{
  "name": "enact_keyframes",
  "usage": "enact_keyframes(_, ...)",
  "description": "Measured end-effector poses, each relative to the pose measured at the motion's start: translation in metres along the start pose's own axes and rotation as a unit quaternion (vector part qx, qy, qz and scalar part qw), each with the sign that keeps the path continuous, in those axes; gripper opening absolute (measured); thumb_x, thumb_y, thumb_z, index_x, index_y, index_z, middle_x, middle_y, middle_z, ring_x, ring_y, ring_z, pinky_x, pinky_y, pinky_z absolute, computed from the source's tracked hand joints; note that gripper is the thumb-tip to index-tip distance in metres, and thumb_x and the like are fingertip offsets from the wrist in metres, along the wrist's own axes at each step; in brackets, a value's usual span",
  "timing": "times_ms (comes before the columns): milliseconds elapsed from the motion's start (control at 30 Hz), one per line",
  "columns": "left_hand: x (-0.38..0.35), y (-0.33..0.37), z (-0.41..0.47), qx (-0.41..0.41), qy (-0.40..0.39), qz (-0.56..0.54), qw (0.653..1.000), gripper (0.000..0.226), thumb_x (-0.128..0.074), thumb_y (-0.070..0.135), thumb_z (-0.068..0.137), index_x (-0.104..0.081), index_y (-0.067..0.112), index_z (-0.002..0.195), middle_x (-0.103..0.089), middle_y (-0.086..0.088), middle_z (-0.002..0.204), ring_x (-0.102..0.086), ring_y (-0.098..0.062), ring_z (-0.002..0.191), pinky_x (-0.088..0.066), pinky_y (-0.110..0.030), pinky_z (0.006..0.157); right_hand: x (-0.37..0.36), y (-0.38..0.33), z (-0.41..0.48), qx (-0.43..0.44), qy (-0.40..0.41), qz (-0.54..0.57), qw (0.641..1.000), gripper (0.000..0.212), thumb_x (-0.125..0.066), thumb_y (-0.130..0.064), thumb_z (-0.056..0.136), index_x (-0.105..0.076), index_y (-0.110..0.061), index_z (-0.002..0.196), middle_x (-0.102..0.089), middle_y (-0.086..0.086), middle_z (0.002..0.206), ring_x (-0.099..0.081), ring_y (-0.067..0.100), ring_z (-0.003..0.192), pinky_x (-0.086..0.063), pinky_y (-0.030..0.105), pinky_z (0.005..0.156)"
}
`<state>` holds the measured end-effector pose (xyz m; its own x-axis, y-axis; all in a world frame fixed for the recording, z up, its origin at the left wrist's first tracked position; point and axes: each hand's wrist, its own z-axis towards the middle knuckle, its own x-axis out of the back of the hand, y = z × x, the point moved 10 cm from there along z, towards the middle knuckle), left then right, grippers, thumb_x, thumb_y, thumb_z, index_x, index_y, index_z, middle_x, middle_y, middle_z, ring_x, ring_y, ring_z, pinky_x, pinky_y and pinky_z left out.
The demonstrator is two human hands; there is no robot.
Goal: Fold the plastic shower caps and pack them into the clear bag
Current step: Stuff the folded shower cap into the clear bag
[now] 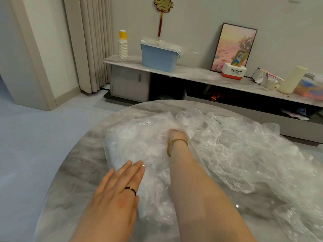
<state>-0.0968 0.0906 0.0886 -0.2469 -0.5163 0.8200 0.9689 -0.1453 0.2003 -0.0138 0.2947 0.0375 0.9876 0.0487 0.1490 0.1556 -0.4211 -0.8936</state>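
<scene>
Inside the clear bag the right hand is buried, grip unseen, likely packing. The flat left hand steadies it. Next: fold the caps at three o'clock.

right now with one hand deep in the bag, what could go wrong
The right hand is buried in the clear bag; pulling it out could drag the contents back out. The left hand only presses flat on the bag, so it may slide on the glossy table. The loose shower caps spread to the table's right edge and could slip off.
</scene>
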Motion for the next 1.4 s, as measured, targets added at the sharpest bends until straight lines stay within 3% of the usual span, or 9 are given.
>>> enact_keyframes(100,-0.007,0.000,0.005,-0.002,0.002,0.011,1.000,0.044,-0.012,0.021,0.096,-0.033,0.022,0.135,-0.039,0.008,0.130,0.006,0.004,0.139,-0.011,-0.024,0.106,0.001,-0.001,-0.006,0.022,-0.013,-0.060,0.998,0.017,-0.039,-0.010,0.097,-0.052,0.001,0.101,-0.058,0.011,0.078,-0.039,0.010,0.053,-0.033,0.009,0.032)
enact_keyframes(200,-0.014,0.003,0.007,0.004,0.003,0.011,1.000,0.053,-0.032,0.021,0.075,-0.039,0.012,0.126,-0.043,0.007,0.130,0.008,0.004,0.139,-0.011,-0.024,0.106,-0.006,0.008,-0.008,0.005,-0.028,-0.049,0.998,0.046,-0.045,-0.019,0.096,-0.034,0.001,0.136,-0.052,0.016,0.124,-0.058,0.024,0.090,-0.048,0.019,0.067)
enact_keyframes(500,-0.006,0.004,0.009,0.049,-0.005,0.022,0.999,0.052,-0.033,0.021,0.074,-0.045,0.006,0.122,-0.063,-0.007,0.119,-0.039,-0.016,0.117,-0.011,-0.027,0.104,-0.009,0.011,-0.035,0.092,-0.019,-0.072,0.993,0.058,-0.039,-0.021,0.099,-0.010,-0.001,0.145,-0.023,0.011,0.150,-0.028,0.024,0.136,-0.023,0.029,0.109)
enact_keyframes(733,-0.008,0.007,0.013,0.078,-0.020,0.082,0.993,0.047,-0.043,0.014,0.071,-0.066,-0.001,0.108,-0.065,-0.010,0.115,-0.050,-0.026,0.114,-0.034,-0.035,0.101,0.021,0.015,-0.072,0.126,-0.002,-0.143,0.982,0.047,-0.024,-0.009,0.100,-0.015,-0.007,0.146,-0.031,0.009,0.146,-0.039,0.020,0.127,-0.031,0.026,0.101)
enact_keyframes(800,-0.007,0.012,0.015,0.100,-0.068,0.095,0.988,0.050,-0.045,0.004,0.080,-0.047,-0.003,0.130,-0.044,-0.010,0.140,-0.042,-0.027,0.130,-0.026,-0.040,0.107,0.026,0.020,-0.092,0.136,-0.022,-0.150,0.979,0.051,-0.024,-0.006,0.099,-0.012,-0.011,0.148,-0.036,0.003,0.136,-0.046,0.012,0.108,-0.036,0.020,0.091)
enact_keyframes(900,-0.009,0.010,0.011,0.133,-0.150,0.079,0.976,0.055,-0.024,0.016,0.100,0.002,0.015,0.148,0.014,0.001,0.155,0.013,-0.016,0.143,0.008,-0.033,0.114,0.032,0.029,-0.126,0.155,-0.085,-0.195,0.965,0.050,-0.025,-0.004,0.099,-0.017,-0.015,0.147,-0.024,0.003,0.150,-0.036,0.014,0.130,-0.030,0.022,0.106)
enact_keyframes(1100,-0.007,0.017,-0.001,0.178,-0.181,0.096,0.962,0.056,-0.025,0.020,0.100,0.005,0.018,0.148,0.014,0.003,0.155,0.013,-0.014,0.142,0.008,-0.032,0.113,0.076,0.016,-0.176,0.364,-0.084,-0.291,0.881,0.033,-0.042,-0.004,0.094,-0.057,-0.012,0.122,-0.056,0.000,0.127,-0.047,0.008,0.119,-0.032,0.008,0.095)
enact_keyframes(1267,-0.014,0.027,-0.005,0.173,-0.208,0.091,0.958,0.057,-0.025,0.021,0.101,0.007,0.017,0.147,0.013,0.005,0.155,0.011,-0.014,0.143,0.008,-0.032,0.113,0.126,0.027,-0.193,0.491,0.119,-0.452,0.735,0.045,-0.045,-0.044,0.073,-0.052,-0.021,0.111,-0.064,0.009,0.114,-0.054,0.023,0.110,-0.040,0.030,0.096)
enact_keyframes(1400,-0.017,0.028,-0.005,0.172,-0.222,0.094,0.955,0.059,-0.026,0.025,0.101,0.009,0.018,0.147,0.014,0.005,0.155,0.012,-0.014,0.143,0.007,-0.032,0.114,0.173,0.047,-0.160,0.313,0.102,-0.394,0.858,0.078,-0.063,-0.040,0.082,-0.020,-0.023,0.145,-0.014,0.003,0.154,-0.008,0.018,0.142,-0.006,0.033,0.114)
